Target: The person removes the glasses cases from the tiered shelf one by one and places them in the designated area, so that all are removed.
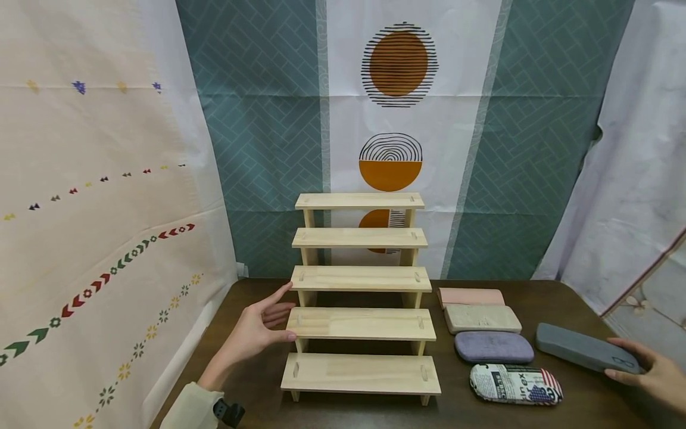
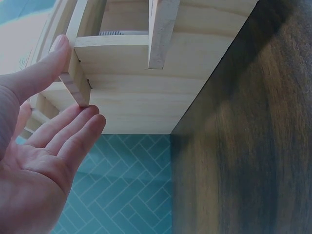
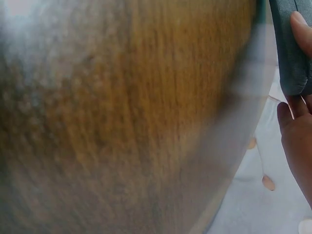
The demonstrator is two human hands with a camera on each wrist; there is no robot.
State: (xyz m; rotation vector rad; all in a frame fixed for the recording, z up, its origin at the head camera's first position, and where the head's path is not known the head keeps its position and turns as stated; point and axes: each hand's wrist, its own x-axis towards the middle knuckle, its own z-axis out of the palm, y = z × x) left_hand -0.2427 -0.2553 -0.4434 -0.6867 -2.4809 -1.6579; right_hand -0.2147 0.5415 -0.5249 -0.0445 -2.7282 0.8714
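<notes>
A pale wooden stepped shelf point(image 1: 364, 323) with several tiers stands mid-table, its treads bare. At its left side, my left hand point(image 1: 261, 329) holds the end of the second tread from the bottom. The left wrist view shows the thumb point(image 2: 54, 57) on one edge of that tread and fingertips point(image 2: 92, 117) at the other. Over at the right, my right hand point(image 1: 651, 372) grips the near end of a long grey-blue glasses case point(image 1: 584, 345) with a small glasses mark. In the right wrist view, the thumb point(image 3: 303, 31) lies along this case.
Between shelf and right hand lies a column of cases: pink point(image 1: 471, 297), cream point(image 1: 482, 319), purple point(image 1: 494, 347) and newsprint-patterned point(image 1: 515, 384). The dark wooden table point(image 1: 257, 411) meets a patterned back curtain point(image 1: 262, 149), with cloths hanging on both sides.
</notes>
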